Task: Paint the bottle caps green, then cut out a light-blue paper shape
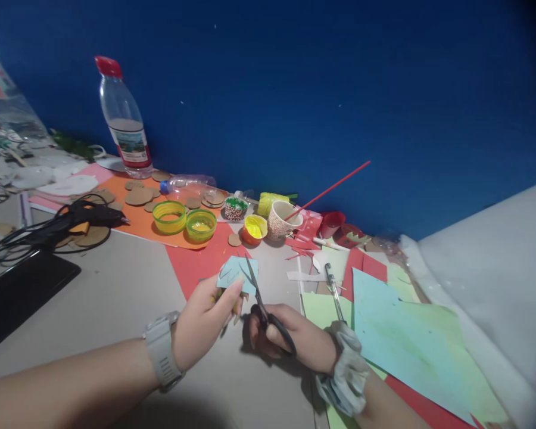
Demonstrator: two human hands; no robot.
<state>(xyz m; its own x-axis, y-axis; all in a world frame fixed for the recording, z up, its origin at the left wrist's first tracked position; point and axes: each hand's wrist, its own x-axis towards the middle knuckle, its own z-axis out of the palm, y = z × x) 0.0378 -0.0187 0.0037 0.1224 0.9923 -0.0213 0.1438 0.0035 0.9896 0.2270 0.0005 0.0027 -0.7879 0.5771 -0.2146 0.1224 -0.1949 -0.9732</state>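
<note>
My left hand [209, 316] pinches a small piece of light blue paper [232, 271] between thumb and fingers. Dark drawn lines show on that paper. My right hand [281, 333] grips a pair of scissors [259, 301] by its black handles. The scissor blades are spread apart and meet the right side of the blue piece; whether they are cutting into it I cannot tell. Something small and yellowish shows under my left fingers, too hidden to name. Beneath the paper lies a red sheet [192, 262] on the grey table [129, 298].
Two yellow-green bowls [169, 217], a paint cup [254, 227] and a paper cup [279, 223] with a red stick stand behind my hands. A glue gun [93, 213] and a black phone [27, 298] lie left. Pens [334, 292] and a large blue sheet [411, 339] lie right.
</note>
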